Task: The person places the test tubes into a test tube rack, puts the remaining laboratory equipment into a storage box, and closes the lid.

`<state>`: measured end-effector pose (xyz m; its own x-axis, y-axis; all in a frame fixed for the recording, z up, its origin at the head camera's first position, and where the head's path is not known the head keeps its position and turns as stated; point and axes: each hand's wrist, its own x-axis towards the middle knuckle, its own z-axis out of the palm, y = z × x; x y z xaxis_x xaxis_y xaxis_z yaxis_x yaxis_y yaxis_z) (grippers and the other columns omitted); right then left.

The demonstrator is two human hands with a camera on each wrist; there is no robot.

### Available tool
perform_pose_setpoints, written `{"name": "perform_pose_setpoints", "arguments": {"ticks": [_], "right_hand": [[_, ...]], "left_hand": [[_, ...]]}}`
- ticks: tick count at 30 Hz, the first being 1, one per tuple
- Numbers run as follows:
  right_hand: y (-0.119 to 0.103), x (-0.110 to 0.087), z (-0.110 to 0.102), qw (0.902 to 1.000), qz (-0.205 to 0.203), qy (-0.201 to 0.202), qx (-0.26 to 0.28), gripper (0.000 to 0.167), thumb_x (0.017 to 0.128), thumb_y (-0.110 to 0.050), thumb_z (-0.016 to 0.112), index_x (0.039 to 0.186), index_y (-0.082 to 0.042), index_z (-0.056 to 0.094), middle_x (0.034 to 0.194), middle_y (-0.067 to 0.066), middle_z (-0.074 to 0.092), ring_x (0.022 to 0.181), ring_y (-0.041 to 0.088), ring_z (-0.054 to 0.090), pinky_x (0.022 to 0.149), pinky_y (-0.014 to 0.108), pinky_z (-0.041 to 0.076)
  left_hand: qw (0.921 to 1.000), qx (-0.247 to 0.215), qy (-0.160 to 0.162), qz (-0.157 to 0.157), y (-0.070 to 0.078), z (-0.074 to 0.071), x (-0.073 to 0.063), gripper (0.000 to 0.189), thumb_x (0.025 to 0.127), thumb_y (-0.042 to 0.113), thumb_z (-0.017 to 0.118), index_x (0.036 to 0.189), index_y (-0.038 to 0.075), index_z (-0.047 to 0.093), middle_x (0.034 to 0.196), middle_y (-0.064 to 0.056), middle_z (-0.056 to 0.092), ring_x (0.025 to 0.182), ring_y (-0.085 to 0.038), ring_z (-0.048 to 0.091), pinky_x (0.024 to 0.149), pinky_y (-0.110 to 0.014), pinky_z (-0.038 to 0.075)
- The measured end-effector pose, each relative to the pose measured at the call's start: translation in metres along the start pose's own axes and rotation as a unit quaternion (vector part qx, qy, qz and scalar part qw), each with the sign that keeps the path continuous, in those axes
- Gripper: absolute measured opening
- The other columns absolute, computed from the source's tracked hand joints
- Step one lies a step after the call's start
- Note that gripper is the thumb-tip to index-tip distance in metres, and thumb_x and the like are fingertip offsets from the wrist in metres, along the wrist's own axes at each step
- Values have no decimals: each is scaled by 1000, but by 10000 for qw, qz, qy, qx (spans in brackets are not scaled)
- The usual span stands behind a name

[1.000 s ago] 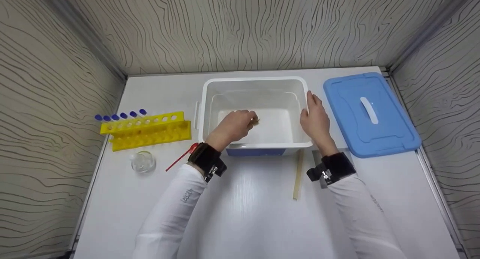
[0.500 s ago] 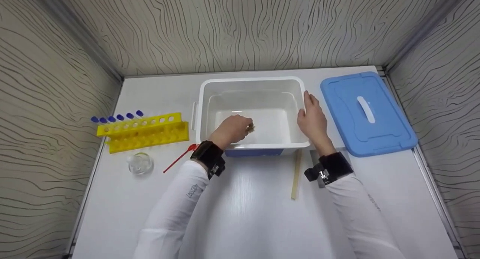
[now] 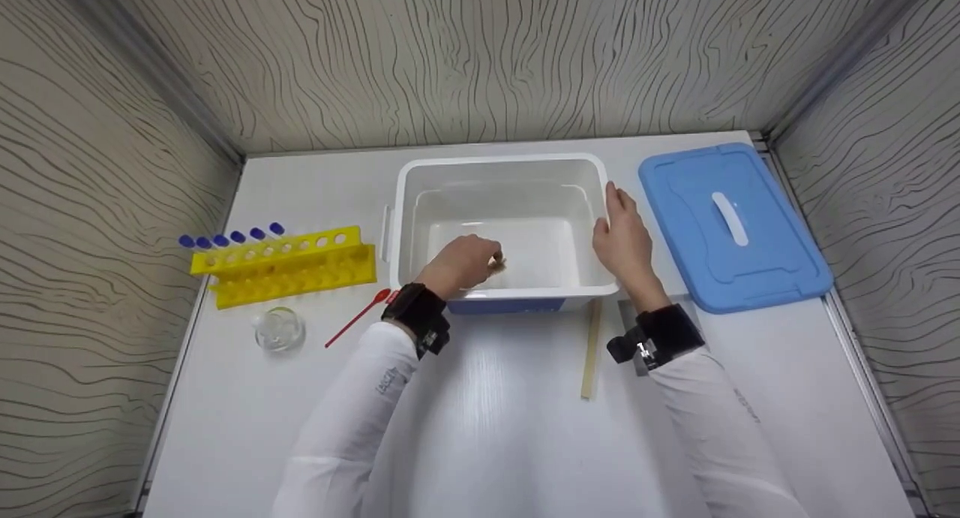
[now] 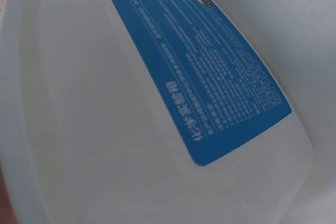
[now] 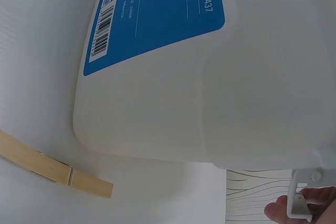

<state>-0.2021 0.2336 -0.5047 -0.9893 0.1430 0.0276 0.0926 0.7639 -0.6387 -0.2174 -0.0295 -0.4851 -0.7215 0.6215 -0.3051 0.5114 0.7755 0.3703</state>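
A white storage box [image 3: 540, 292] stands with its top uncovered at the back middle of the table. Inside it, near the floor, my left hand [image 3: 463, 263] pinches a small tan tuft-like thing [image 3: 499, 266], mostly hidden by the fingers. At the box's right side my right hand [image 3: 626, 236] grips the rim. The right wrist view catches some of its fingers [image 5: 314, 198] around a white side latch [image 5: 292, 198]. Only the outer front wall and its blue label [image 4: 205, 72] fill the left wrist view, without the fingertips.
On the right lies the blue lid [image 3: 750, 255]. A yellow test tube rack [image 3: 300, 278] with several blue-capped tubes [image 3: 238, 237], a glass jar [image 3: 279, 329] and a red spoon [image 3: 356, 320] are at left. A wooden strip [image 3: 591, 353] and clear plate [image 3: 641, 362] lie in front.
My left hand has moved slightly down and toward the box's near side, taking the tan thing with it. My right hand keeps its grip on the rim. The head view has shifted a little.
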Motion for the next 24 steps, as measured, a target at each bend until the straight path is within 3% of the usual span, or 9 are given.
{"name": "perform_pose_setpoints", "arguments": {"ticks": [3, 11, 17, 24], "right_hand": [[0, 0, -1, 10000, 8, -34, 15, 62, 105, -5, 44, 164, 2, 27, 166, 35, 31, 142, 55, 47, 107, 67, 49], [0, 0, -2, 9999, 55, -96, -8, 62, 105, -6, 43, 165, 2, 26, 166, 34, 30, 143, 55, 46, 109, 67, 47], [0, 0, -2, 10000, 19, -85, 19, 63, 106, -6, 43, 165, 1, 25, 166, 34, 31, 142, 55, 47, 108, 67, 48], [3, 0, -2, 9999, -115, -40, 47, 63, 104, -5, 44, 164, 3, 26, 164, 36, 33, 137, 56, 51, 98, 66, 52]], "left_hand": [[9998, -161, -6, -106, -2, 1, 0, 28, 107, 23, 61, 125, 3, 72, 124, -17, 77, 117, -38, 71, 106, -46, 55], [9988, -393, 138, -264, -5, -5, -1, 32, 104, 9, 61, 135, 3, 66, 123, -18, 76, 119, -35, 70, 107, -46, 54], [9950, -610, 767, -201, -9, -20, -12, 32, 105, 13, 60, 134, 2, 67, 120, -18, 76, 114, -34, 72, 104, -47, 56], [9806, -1134, 1563, -330, -18, -45, -37, 33, 106, 16, 59, 135, 3, 67, 125, -17, 75, 114, -32, 73, 101, -45, 59]]}}
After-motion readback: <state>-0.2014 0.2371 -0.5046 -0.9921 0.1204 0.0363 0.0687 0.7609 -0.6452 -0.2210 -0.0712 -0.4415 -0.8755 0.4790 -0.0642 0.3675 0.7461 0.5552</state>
